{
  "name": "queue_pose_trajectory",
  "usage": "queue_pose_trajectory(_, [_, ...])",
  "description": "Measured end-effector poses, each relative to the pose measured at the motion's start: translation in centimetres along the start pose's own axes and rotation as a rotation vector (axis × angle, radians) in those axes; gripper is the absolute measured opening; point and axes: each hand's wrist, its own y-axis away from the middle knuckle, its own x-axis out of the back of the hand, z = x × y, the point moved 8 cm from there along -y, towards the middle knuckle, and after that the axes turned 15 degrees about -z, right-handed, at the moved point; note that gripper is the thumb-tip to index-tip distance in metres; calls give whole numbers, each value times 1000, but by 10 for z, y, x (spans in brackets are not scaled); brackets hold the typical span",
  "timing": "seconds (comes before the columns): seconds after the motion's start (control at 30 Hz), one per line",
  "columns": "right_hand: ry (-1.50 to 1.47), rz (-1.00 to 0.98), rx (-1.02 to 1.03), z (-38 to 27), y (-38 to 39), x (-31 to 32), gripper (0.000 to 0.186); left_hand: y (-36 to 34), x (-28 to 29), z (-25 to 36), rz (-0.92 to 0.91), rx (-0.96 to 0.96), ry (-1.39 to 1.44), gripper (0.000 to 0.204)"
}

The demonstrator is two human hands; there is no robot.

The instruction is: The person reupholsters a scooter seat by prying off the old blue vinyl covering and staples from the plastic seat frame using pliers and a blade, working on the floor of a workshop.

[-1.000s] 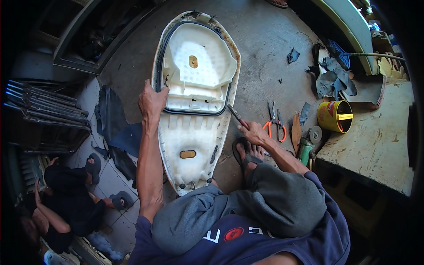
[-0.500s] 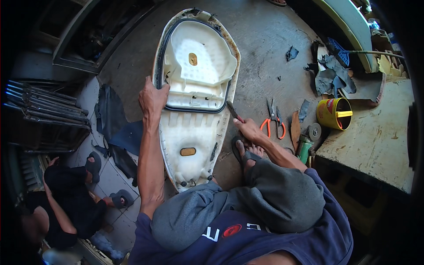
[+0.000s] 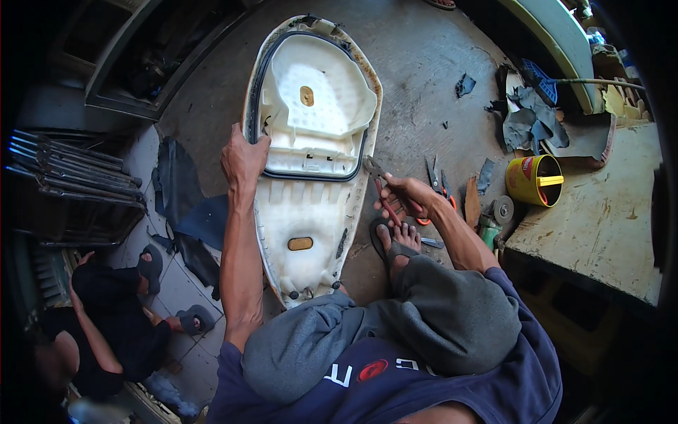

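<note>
A white plastic motorcycle seat base (image 3: 293, 212) lies underside up, its narrow end near my knees. A black rubber seal (image 3: 311, 177) rings its wider far part. My left hand (image 3: 244, 159) is closed around the base's left edge, with the thumb on the inner side. In my right hand (image 3: 408, 196) are red-handled pliers (image 3: 374, 168), their handles spread apart. The pliers' head is close beside the base's right edge; whether it touches, I cannot tell. Orange-handled scissors (image 3: 434, 173) lie on the floor, partly hidden behind my right hand.
Right of my hand are an angle grinder (image 3: 503, 210), a yellow tin (image 3: 531, 177) and a worn bench (image 3: 586, 219). Dark scraps (image 3: 533, 124) are heaped behind. Left, dark sheet material (image 3: 201, 222) lies near stacked metal frames (image 3: 78, 166). Another person (image 3: 106, 321) sits at lower left.
My right hand has turned and shifted slightly right, and the pliers' handles now show spread apart. The seat base has moved barely to the left. My left hand keeps its grip.
</note>
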Motion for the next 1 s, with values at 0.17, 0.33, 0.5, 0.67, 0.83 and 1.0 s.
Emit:
queue_pose_trajectory(0.17, [637, 328, 45, 8, -27, 43, 44, 0, -1, 1, 14, -7, -7, 44])
queue_pose_trajectory(0.33, [750, 402, 66, 10, -12, 53, 44, -1, -4, -3, 0, -8, -6, 43])
queue_pose_trajectory(0.5, [-169, -147, 105, 34, -12, 7, 39, 1, 1, 6, 0, -14, -3, 42])
queue_pose_trajectory(0.67, [-343, -67, 118, 42, -21, -4, 41, 1, 0, 5, 22, -23, -23, 42])
queue_pose_trajectory(0.83, [-294, 60, 60, 56, -32, 11, 40, 8, 2, 21, 20, -53, -17, 42])
queue_pose_trajectory(1.0, [958, 595, -67, 23, -13, 30, 45, 13, 2, 29, 11, -34, -61, 40])
